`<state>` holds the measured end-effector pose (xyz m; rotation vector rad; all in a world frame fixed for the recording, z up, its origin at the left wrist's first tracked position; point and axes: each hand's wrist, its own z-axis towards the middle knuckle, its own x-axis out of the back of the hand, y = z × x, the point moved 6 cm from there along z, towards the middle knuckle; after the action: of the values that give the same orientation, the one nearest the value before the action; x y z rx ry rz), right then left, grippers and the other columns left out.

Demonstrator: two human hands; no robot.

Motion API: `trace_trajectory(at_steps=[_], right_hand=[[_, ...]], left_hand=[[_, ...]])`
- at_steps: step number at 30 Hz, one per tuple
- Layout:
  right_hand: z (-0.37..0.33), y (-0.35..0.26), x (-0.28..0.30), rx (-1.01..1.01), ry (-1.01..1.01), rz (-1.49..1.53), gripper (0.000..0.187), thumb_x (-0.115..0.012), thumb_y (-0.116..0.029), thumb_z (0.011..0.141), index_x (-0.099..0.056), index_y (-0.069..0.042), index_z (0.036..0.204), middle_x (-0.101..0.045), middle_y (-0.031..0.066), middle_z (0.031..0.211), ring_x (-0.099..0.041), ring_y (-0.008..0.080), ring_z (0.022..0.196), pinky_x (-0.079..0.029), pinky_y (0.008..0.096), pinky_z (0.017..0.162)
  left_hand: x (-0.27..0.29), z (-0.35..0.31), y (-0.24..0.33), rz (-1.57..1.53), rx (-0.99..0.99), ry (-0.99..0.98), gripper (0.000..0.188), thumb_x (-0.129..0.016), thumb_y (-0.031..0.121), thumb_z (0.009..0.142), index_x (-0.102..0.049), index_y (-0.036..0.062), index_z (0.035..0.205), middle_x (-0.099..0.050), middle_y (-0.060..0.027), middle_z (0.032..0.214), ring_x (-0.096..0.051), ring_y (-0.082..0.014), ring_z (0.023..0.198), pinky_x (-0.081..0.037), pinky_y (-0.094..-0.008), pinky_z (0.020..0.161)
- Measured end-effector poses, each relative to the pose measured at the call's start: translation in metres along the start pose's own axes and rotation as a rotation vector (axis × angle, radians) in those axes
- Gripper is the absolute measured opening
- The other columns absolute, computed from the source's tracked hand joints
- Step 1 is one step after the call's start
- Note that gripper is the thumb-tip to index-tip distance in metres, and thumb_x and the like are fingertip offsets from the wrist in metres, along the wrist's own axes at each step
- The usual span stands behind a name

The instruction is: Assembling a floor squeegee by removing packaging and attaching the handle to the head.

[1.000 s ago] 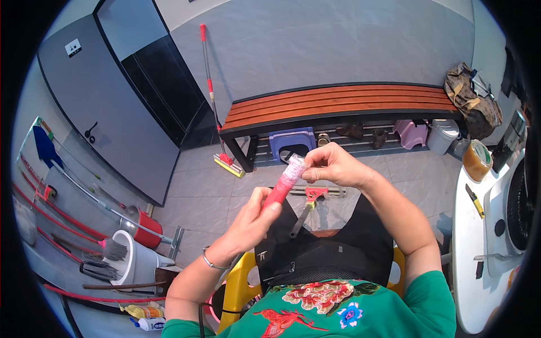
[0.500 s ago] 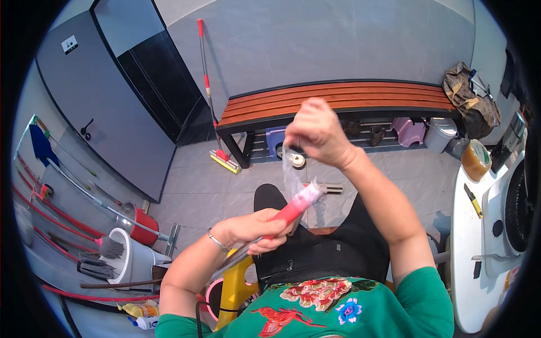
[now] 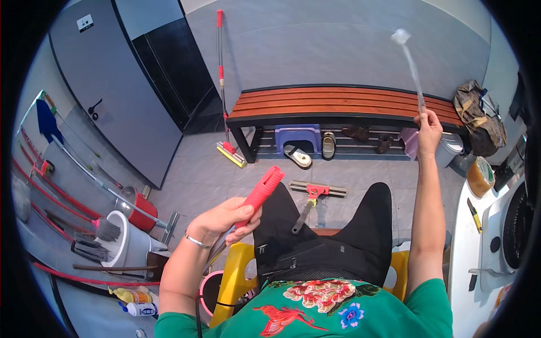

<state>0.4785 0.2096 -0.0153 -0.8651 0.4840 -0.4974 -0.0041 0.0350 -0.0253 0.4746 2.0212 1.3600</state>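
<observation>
My left hand [image 3: 224,222] is closed round a grey pole near its red, ridged end piece [image 3: 262,194], which points up and to the right, bare of any wrapping. My right hand [image 3: 429,133] is raised out to the right and pinches a translucent plastic strip [image 3: 413,70]. The strip stands up from the fingers, with a white crumpled clump at its far tip. On the floor between my knees lies a mop head [image 3: 319,190] with a red joint and a short grey handle piece.
A slatted wooden bench [image 3: 338,101] stands ahead, with sandals [image 3: 298,156] and a purple stool [image 3: 297,139] beneath. A red-and-grey mop [image 3: 221,79] leans at its left. Mops and a white bucket [image 3: 132,239] crowd the left; a white table [image 3: 462,248] with a cutter knife [image 3: 474,216] flanks my right.
My right hand has swung up and to the right, away from the pole, taking the plastic strip and white clump off its red end. The left hand still grips the pole.
</observation>
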Motion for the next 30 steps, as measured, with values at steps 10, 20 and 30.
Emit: trace_trajectory(at_steps=[10, 20, 30], right_hand=[[-0.026, -0.032, -0.020, 0.010, -0.223, 0.126, 0.051, -0.049, 0.004, 0.080, -0.049, -0.004, 0.131, -0.053, 0.0096, 0.125, -0.057, 0.0089, 0.094, -0.046, 0.0231, 0.079], [-0.025, -0.048, -0.008, 0.204, -0.349, 0.094, 0.017, -0.049, -0.002, 0.085, -0.065, 0.001, 0.089, -0.062, 0.0075, 0.109, -0.055, 0.0139, 0.102, -0.042, 0.0254, 0.086], [-0.020, -0.070, -0.020, 0.281, -0.158, 0.183, 0.034, -0.047, -0.027, 0.098, -0.047, -0.003, 0.073, -0.047, 0.0009, 0.069, -0.046, 0.0108, 0.069, -0.041, 0.0252, 0.070]], left_hand=[[-0.011, 0.013, 0.009, 0.212, -0.124, -0.109, 0.039, -0.068, 0.040, 0.083, -0.048, 0.0070, 0.079, -0.045, 0.0030, 0.058, -0.041, -0.0028, 0.040, -0.033, -0.0176, 0.035], [-0.019, 0.034, 0.020, 0.523, -0.079, 0.072, 0.033, -0.077, 0.029, 0.076, -0.055, 0.0045, 0.072, -0.050, 0.0018, 0.062, -0.046, -0.0052, 0.044, -0.036, -0.0199, 0.038], [-0.051, 0.042, 0.064, 0.768, -0.381, 0.363, 0.023, -0.071, 0.012, 0.078, -0.054, 0.0021, 0.089, -0.051, 0.0013, 0.060, -0.049, -0.0046, 0.048, -0.040, -0.0187, 0.046]])
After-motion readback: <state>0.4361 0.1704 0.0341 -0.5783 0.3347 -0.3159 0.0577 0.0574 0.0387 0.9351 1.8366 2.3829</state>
